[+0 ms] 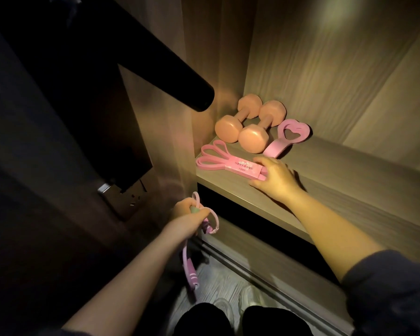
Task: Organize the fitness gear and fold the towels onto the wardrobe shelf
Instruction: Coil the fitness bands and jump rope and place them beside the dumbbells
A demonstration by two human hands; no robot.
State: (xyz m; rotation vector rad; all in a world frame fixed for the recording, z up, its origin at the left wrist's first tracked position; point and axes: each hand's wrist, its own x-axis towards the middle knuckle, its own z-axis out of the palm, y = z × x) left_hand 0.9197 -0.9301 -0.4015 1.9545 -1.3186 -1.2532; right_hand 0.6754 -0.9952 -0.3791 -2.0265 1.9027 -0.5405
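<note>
Two pink dumbbells [249, 123] lie side by side at the back left of the wooden wardrobe shelf [337, 185]. A pink heart-shaped grip tool [286, 139] lies to their right. In front of them a pink resistance band [218, 157] in a pink paper sleeve lies flat. My right hand [275, 179] pinches the right end of that sleeve between thumb and fingers. My left hand [188, 214] is below the shelf's front left corner and grips a bundled pink skipping rope [189, 265], whose handles and loops hang down.
A black rod [121, 52] juts in from the upper left above the shelf. A dark panel with a wall socket [131, 197] stands at the left. The wardrobe's sliding track [252, 265] and my shoes [235, 301] are below. The right part of the shelf is bare wood.
</note>
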